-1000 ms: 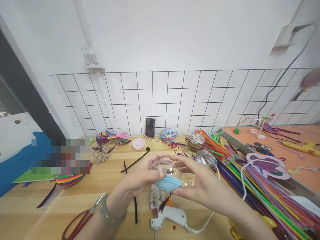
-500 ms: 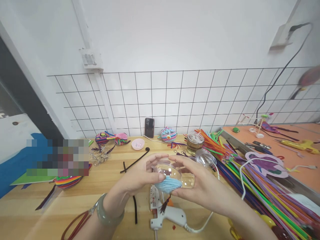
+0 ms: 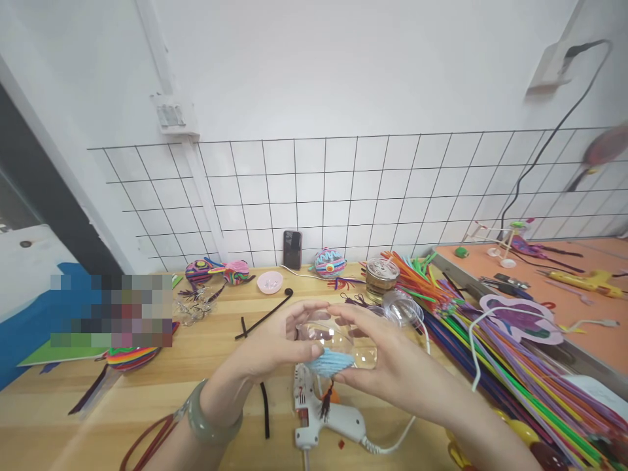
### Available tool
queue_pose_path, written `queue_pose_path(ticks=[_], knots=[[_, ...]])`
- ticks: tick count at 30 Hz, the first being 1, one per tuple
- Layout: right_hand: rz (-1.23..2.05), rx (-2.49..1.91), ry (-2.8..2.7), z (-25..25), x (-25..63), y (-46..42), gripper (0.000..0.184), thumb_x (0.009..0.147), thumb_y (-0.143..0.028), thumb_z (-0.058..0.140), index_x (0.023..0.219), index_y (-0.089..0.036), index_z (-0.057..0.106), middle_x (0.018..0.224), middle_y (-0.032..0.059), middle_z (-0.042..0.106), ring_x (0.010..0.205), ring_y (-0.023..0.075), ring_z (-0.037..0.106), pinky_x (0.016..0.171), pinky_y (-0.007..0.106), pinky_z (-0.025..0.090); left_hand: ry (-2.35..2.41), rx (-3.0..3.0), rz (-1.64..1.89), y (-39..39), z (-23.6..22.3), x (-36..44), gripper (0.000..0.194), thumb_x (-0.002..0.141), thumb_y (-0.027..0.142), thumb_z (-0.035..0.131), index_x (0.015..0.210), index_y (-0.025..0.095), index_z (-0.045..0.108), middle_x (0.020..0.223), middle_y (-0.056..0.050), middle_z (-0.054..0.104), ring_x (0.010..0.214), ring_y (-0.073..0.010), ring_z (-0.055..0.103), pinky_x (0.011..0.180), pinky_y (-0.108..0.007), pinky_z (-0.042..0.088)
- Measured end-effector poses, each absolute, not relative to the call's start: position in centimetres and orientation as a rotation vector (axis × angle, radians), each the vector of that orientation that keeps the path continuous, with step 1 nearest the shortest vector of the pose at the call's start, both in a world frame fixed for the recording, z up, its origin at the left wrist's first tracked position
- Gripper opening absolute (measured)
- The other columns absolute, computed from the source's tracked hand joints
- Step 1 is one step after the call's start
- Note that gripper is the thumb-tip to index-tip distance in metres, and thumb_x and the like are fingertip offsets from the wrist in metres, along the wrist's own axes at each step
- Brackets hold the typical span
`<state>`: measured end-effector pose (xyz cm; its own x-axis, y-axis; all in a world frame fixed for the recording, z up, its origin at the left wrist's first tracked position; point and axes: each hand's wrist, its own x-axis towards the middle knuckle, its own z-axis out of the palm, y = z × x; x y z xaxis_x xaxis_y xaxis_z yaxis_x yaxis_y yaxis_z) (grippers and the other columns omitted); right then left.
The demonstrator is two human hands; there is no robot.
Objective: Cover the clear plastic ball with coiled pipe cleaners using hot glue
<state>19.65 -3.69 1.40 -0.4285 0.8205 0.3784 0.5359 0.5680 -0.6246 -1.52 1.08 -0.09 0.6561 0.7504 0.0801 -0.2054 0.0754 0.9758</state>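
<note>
Between my hands, above the table, is a clear plastic ball (image 3: 330, 336) with light blue fuzzy stem (image 3: 333, 361) wound around its lower part. My left hand (image 3: 275, 343) grips its left side, the thumb on the blue winding. From the right, my right hand (image 3: 387, 356) closes on it, fingers over the top and thumb at the lower edge. A dark tassel (image 3: 326, 405) hangs underneath. Below the ball lies a white glue gun (image 3: 338, 422), its upper part partly covered by the hands and ball.
Bundled colourful fuzzy stems (image 3: 495, 366) lie at right, beside a clear jar (image 3: 382, 278). At the back stand a phone (image 3: 292, 250), a striped ball (image 3: 330, 263) and a pink dish (image 3: 269, 282). Red-handled scissors (image 3: 152, 435) lie front left; a black stem (image 3: 265, 313) lies behind my left hand.
The ball has tipped slightly in my hands, so less of the blue winding and more of the clear plastic shows. The tassel has swung a little. Both hands keep their hold.
</note>
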Motion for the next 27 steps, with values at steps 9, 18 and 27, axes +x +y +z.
queue_pose_path(ticks=[9,18,27], knots=[[0.563,-1.082,-2.131,1.22,19.66,-3.74,0.067,0.074,-0.017,0.071,0.135,-0.026,0.045,0.143,0.0078,0.051,0.131,0.0246,0.047,0.110,0.048,0.039,0.517,1.334,0.763,1.04,-0.15,-1.53,0.054,0.070,0.024,0.079,0.121,0.026,0.060,0.127,-0.010,0.062,0.115,-0.0270,0.057,0.096,-0.042,0.042],[0.509,-1.047,-2.163,0.88,19.50,-3.45,0.069,0.075,-0.017,0.071,0.136,-0.030,0.041,0.144,0.0058,0.050,0.130,0.0228,0.048,0.109,0.045,0.041,0.550,1.357,0.737,1.53,-0.55,-1.77,0.059,0.069,0.023,0.080,0.123,0.025,0.057,0.132,-0.010,0.055,0.118,-0.0272,0.055,0.099,-0.044,0.040],[0.536,-1.099,-2.163,0.49,19.16,-3.31,0.064,0.078,-0.018,0.068,0.135,-0.025,0.041,0.145,0.0070,0.048,0.132,0.0207,0.046,0.110,0.043,0.040,0.489,1.371,0.730,1.63,-0.74,-1.67,0.061,0.069,0.026,0.080,0.124,0.023,0.054,0.131,-0.011,0.056,0.119,-0.0274,0.053,0.098,-0.042,0.040]])
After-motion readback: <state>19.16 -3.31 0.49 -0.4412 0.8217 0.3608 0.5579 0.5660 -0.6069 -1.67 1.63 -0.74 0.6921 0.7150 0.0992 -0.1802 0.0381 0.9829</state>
